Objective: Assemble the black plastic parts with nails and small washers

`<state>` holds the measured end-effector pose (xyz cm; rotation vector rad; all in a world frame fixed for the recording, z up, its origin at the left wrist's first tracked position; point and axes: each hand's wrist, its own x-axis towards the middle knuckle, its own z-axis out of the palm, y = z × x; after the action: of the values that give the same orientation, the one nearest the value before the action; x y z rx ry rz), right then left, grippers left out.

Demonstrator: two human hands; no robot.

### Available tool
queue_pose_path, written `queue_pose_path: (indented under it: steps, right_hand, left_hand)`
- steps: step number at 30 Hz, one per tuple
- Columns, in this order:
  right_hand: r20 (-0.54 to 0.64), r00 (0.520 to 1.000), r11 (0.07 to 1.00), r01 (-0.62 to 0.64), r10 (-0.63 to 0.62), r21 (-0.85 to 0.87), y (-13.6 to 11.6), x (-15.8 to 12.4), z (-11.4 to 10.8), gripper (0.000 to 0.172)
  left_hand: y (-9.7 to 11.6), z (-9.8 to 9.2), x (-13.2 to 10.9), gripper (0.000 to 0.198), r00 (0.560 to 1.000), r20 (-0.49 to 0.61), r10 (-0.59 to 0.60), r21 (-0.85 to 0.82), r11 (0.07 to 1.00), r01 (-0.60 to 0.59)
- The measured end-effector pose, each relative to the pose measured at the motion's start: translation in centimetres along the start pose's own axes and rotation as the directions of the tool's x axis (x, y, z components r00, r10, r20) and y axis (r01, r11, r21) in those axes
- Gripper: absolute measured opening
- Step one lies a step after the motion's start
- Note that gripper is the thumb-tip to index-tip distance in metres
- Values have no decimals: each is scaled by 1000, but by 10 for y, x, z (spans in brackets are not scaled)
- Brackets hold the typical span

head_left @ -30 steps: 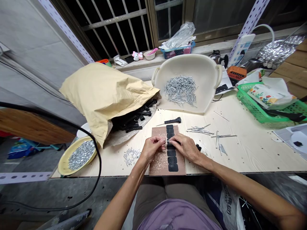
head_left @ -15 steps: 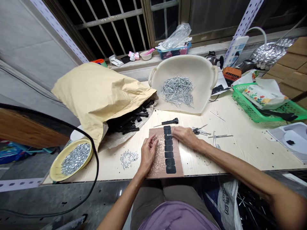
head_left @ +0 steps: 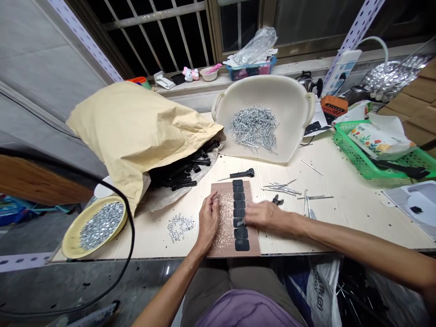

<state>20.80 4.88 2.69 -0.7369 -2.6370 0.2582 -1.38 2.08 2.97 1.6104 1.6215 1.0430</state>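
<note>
A brown board (head_left: 223, 247) lies at the table's front edge, speckled with pale flecks on its left half. Down it runs a column of several black rounded pads (head_left: 242, 245). My left hand (head_left: 208, 222) rests on the board's left edge, fingers curled together; what they hold, if anything, is hidden. Over the lower pads, my right hand (head_left: 264, 218) is closed on a small tool whose grey metal tip (head_left: 240, 223) touches or hovers over a pad. A black piece (head_left: 277, 200) shows behind that hand; whether it belongs to the tool I cannot tell.
Left are a paper sack (head_left: 136, 122) spilling black parts, a yellow bowl (head_left: 66, 245) of small shiny pieces and a scattered patch of similar pieces (head_left: 180, 227). Behind stands a white basin (head_left: 293, 131) with metal pins. Loose pins (head_left: 281, 187) and a green basket (head_left: 357, 159) are right.
My right hand has moved down the column toward me, with the grey tip, from an upper pad to a lower one. My left hand stays at the board's left edge, fingers slightly shifted.
</note>
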Motion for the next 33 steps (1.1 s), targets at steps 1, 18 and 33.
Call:
queue_pose_path:
  steps: [1,18,33]
  right_hand:
    - [-26,998,999,-51,51,-7,5,3,-3,35]
    - [44,995,994,94,-91,-64,-6,-11,-10,31]
    - [-20,997,993,-73,71,-95,-5,4,-12,31]
  left_hand:
    - [0,0,0,38,1000,0,8,3,1000,-8]
    - [1,1,1,37,999,-1,40,19,999,-40]
    - [2,2,0,37,997,-5,74,15,997,-74]
